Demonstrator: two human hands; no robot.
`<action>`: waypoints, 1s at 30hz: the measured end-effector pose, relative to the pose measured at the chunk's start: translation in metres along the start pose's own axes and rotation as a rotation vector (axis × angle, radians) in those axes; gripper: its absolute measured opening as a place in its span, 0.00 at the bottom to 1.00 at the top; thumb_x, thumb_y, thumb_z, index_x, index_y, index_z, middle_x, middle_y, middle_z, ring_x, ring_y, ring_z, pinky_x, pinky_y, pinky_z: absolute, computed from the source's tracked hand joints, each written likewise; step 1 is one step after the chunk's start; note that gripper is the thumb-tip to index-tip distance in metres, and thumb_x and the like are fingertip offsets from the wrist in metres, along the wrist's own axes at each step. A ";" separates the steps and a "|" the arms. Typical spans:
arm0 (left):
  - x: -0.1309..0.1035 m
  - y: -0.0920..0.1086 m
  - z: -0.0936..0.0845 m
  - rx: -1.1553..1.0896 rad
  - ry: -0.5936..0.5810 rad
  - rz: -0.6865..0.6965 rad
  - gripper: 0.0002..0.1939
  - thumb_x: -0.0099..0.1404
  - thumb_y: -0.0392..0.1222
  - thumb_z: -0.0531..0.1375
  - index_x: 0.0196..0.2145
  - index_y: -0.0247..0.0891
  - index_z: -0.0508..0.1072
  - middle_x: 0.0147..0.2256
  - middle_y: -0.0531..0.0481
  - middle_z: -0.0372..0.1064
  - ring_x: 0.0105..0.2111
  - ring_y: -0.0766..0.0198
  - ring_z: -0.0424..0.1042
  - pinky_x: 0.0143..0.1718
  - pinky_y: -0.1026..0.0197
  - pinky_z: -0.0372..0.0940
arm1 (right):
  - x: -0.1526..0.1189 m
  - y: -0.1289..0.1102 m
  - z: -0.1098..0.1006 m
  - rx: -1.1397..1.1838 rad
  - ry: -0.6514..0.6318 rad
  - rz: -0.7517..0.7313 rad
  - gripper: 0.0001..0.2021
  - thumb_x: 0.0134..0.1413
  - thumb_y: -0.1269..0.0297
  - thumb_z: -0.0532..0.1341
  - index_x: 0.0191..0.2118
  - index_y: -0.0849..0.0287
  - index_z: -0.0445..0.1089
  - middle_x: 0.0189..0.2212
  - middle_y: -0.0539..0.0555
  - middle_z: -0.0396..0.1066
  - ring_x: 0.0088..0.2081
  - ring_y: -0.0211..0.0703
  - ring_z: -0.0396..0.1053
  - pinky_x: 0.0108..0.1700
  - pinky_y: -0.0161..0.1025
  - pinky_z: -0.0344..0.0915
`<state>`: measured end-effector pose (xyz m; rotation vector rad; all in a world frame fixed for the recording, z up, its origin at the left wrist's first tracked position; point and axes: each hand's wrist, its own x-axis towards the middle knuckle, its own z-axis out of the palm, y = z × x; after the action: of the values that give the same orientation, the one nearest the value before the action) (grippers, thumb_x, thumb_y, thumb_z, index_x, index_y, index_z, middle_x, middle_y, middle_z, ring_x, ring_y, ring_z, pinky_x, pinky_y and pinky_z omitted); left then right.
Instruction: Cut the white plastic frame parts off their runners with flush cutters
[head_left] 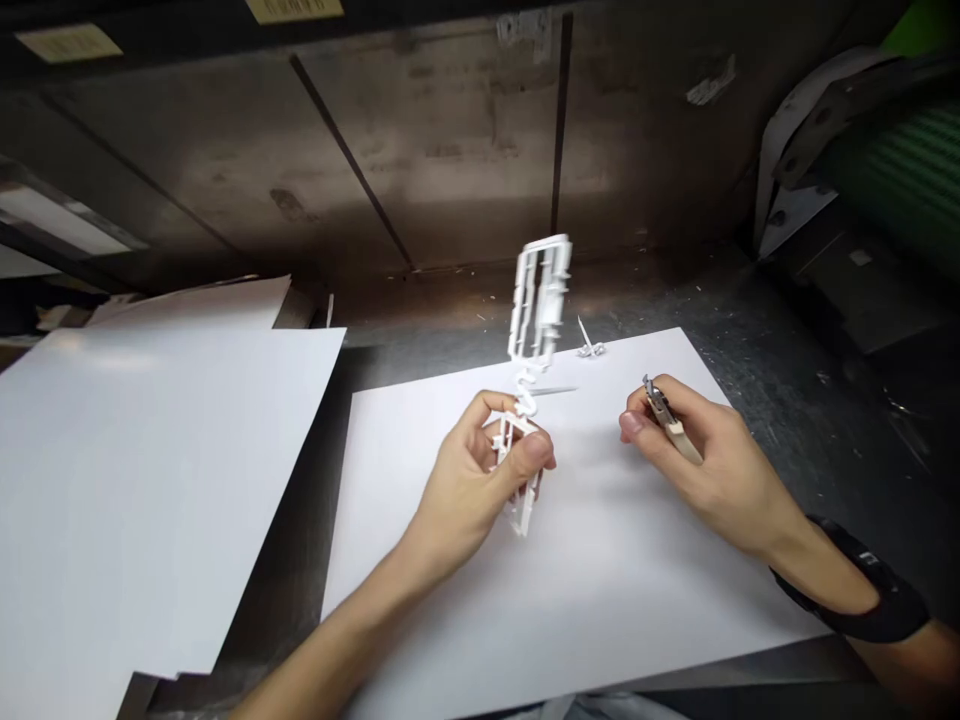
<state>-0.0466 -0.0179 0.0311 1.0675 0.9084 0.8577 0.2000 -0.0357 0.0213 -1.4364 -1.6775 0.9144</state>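
Above a large white sheet [600, 560], my left hand [487, 470] grips a white plastic frame [540, 300] with thin bars and a wavy middle part. The frame stands up tilted, its lower end between my thumb and fingers, its upper end above the sheet's back edge. On the right, my right hand [690, 460] is closed around small nippers [667, 415] with metal jaws and a pale handle. The jaws point up and away, apart from the frame. A thin pale strip [555, 390] lies on the sheet behind my left hand.
Small white scraps [591, 350] lie at the sheet's back edge. A stack of white sheets [150, 440] is on the left. Small bits are scattered over the dark metal table [450, 305]. Behind it rises a metal wall [450, 150]; a green roller [892, 180] is at the right.
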 end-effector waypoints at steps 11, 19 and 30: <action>-0.003 0.003 0.006 0.237 -0.048 0.085 0.10 0.79 0.46 0.65 0.48 0.37 0.73 0.42 0.51 0.80 0.32 0.63 0.79 0.31 0.64 0.78 | 0.000 0.004 0.003 -0.177 -0.234 0.034 0.06 0.68 0.65 0.64 0.37 0.53 0.70 0.28 0.41 0.65 0.30 0.38 0.59 0.33 0.39 0.56; -0.006 0.004 0.004 0.405 -0.095 0.060 0.09 0.81 0.46 0.61 0.45 0.38 0.75 0.37 0.56 0.79 0.25 0.69 0.71 0.23 0.68 0.71 | -0.001 0.004 0.003 -0.213 -0.308 0.078 0.05 0.68 0.64 0.64 0.37 0.53 0.72 0.27 0.42 0.64 0.29 0.38 0.59 0.33 0.40 0.57; -0.003 0.007 0.000 0.495 -0.164 0.043 0.11 0.80 0.44 0.62 0.39 0.37 0.78 0.34 0.57 0.79 0.22 0.73 0.71 0.22 0.70 0.67 | 0.000 -0.003 -0.003 -0.185 -0.446 0.152 0.11 0.72 0.59 0.63 0.35 0.55 0.72 0.28 0.44 0.67 0.29 0.39 0.60 0.32 0.40 0.56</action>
<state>-0.0488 -0.0189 0.0387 1.5648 0.9859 0.5786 0.2009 -0.0357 0.0251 -1.5812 -2.0409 1.2640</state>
